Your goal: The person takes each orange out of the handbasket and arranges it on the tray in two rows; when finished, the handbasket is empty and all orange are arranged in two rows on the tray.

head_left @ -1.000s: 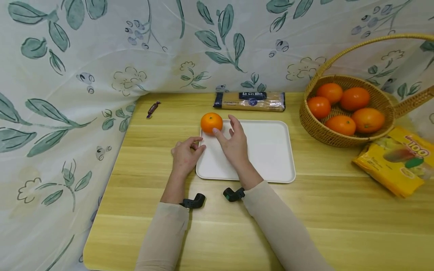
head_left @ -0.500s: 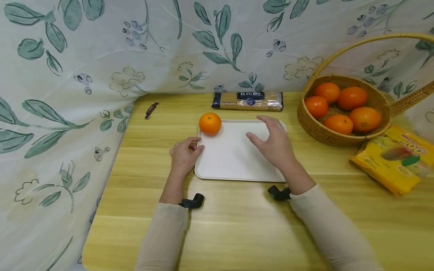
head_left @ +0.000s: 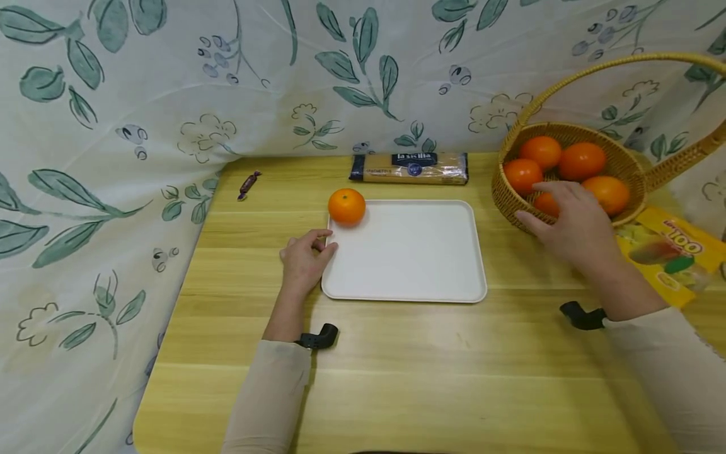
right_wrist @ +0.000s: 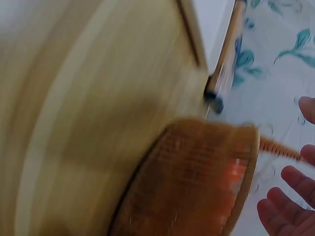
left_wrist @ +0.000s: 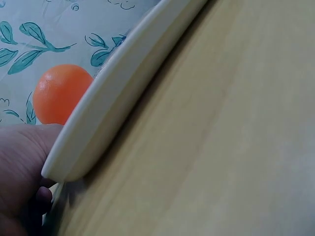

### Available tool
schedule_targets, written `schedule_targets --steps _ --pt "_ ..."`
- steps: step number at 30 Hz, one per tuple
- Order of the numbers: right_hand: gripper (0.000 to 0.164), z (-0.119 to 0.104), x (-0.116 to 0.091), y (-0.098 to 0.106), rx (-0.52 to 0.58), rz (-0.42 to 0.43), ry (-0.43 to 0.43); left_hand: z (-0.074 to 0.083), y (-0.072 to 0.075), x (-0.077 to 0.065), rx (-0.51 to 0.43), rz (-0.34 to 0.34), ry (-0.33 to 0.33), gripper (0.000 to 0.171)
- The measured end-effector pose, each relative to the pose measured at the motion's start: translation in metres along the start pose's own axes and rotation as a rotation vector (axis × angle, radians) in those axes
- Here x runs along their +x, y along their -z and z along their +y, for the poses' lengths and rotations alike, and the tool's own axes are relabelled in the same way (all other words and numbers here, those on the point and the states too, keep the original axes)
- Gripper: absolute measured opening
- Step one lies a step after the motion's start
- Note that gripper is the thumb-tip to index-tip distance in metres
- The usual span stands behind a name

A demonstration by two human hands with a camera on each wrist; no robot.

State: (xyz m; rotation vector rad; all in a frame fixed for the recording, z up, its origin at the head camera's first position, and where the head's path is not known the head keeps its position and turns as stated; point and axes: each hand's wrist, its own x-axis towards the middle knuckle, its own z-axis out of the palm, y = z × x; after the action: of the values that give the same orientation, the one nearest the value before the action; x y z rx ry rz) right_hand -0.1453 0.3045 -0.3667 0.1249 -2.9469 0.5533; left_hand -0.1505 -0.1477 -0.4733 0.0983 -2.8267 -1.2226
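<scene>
My left hand (head_left: 303, 261) pinches the left rim of a white rectangular tray (head_left: 408, 252). In the left wrist view its thumb lies at the tray's edge (left_wrist: 98, 105), with the other fingers partly hidden below. An orange (head_left: 346, 207) sits at the tray's back left corner. Over the front of a wicker basket (head_left: 507, 192) is my right hand (head_left: 584, 230), fingers spread and holding nothing. Several round orange-red fruits (head_left: 582, 161) lie in the basket; my hand partly covers the front one. The right wrist view is blurred, showing fingertips (right_wrist: 278, 204) above the basket's rim.
A packet of spaghetti (head_left: 408, 169) lies behind the tray. At the back left is a small wrapped candy (head_left: 248, 185). A yellow bag (head_left: 675, 258) lies in front of the basket, partly behind my right arm. The basket's tall handle (head_left: 567, 85) arches over it.
My right hand has moved away from the orange, rightward across the tray to above the basket. My left hand has stayed at the tray's rim, and the orange has stayed in place.
</scene>
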Motion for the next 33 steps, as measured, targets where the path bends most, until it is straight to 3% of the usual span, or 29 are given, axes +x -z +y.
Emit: schedule_targets --steps 8,16,33 --pt "0.072 0.05 0.02 0.029 -0.034 -0.126 -0.066 -0.001 0.001 0.001 0.006 -0.001 0.005 0.029" --pt "0.086 0.072 0.038 0.027 0.013 -0.281 -0.026 -0.001 -0.002 0.0 0.001 -0.002 -0.003 0.03" --pt "0.074 0.079 0.045 0.016 -0.062 -0.286 0.031 0.001 0.001 0.0 -0.003 -0.005 0.005 0.03"
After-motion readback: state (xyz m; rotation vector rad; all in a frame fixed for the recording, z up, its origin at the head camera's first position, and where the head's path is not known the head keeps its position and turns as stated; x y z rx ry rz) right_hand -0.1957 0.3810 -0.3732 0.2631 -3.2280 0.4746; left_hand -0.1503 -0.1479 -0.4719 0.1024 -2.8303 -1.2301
